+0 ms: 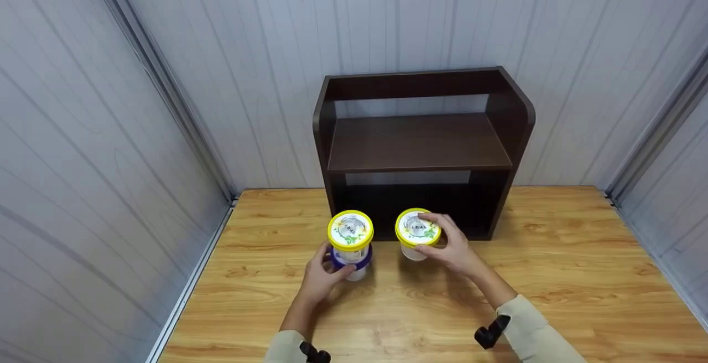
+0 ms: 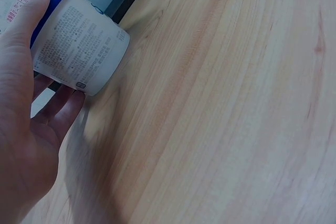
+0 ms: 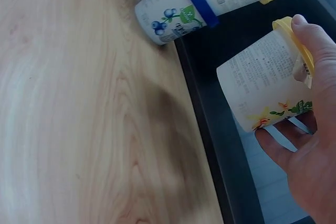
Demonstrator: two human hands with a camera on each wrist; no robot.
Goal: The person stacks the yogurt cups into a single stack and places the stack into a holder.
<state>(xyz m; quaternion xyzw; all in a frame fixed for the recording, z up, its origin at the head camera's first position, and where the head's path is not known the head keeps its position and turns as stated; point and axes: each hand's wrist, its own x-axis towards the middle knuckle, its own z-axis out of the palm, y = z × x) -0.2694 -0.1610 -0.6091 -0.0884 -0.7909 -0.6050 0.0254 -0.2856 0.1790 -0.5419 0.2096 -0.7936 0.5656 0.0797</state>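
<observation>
My left hand (image 1: 322, 278) grips a blue-lidded yogurt tub (image 2: 79, 45) with blueberries printed on its side. On top of that tub stands a yellow-lidded yogurt tub (image 1: 350, 231), upright, and my left thumb reaches up to the blue rim between the two. To the right, my right hand (image 1: 456, 249) holds another yellow-lidded yogurt tub (image 3: 265, 77), fingers and thumb around its side near the lid. This tub looks raised, its shadow falling apart from it on the table. Whether the blue-lidded tub touches the table, I cannot tell.
A dark brown two-level shelf (image 1: 420, 141) stands against the panelled wall (image 1: 276, 75), just behind the tubs. Its lower compartment (image 1: 442, 202) opens toward me. The wooden table (image 1: 575, 274) extends to both sides, with a metal edge strip (image 1: 193, 280) at the left.
</observation>
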